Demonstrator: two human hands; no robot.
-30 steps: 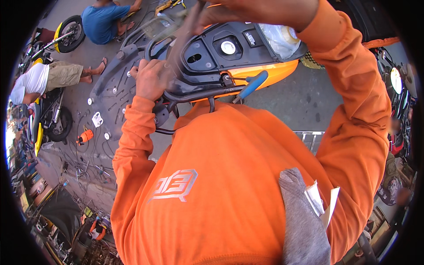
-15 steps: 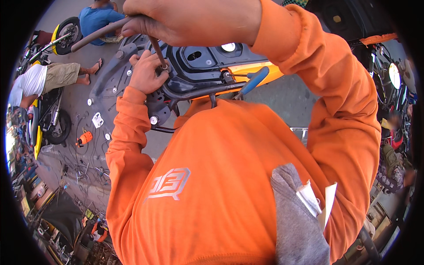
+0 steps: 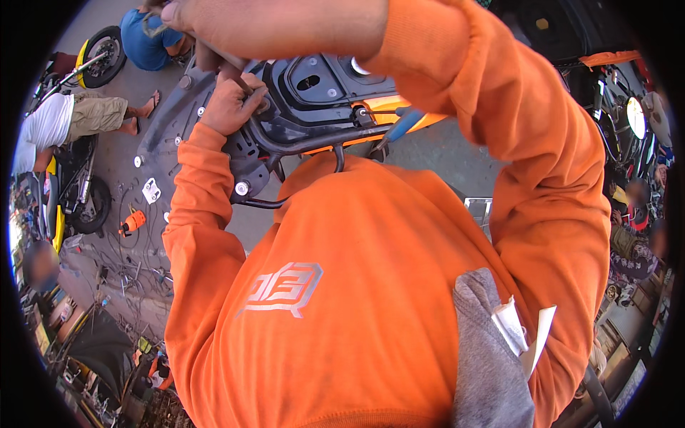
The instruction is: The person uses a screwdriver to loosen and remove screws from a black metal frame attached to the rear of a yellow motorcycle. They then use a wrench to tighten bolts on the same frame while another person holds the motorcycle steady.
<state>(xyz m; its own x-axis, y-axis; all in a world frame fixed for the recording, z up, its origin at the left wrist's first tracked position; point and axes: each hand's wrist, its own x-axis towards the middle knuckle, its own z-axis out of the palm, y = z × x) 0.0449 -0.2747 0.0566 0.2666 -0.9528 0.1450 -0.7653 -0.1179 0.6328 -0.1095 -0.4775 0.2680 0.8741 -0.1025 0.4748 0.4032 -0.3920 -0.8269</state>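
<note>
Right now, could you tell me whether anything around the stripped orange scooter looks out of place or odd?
Yes. The orange scooter has its seat off, so the black plastic tray lies bare. Small white parts and an orange tool lie loose on the grey pavement. The left hand rests on the scooter's dark frame.

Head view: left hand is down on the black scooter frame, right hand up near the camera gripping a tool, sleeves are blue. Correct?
Not quite: the sleeves are orange, not blue, as the head view shows. The rest holds: the left hand is down on the black scooter frame, and the right hand is up near the camera gripping a tool.
</note>
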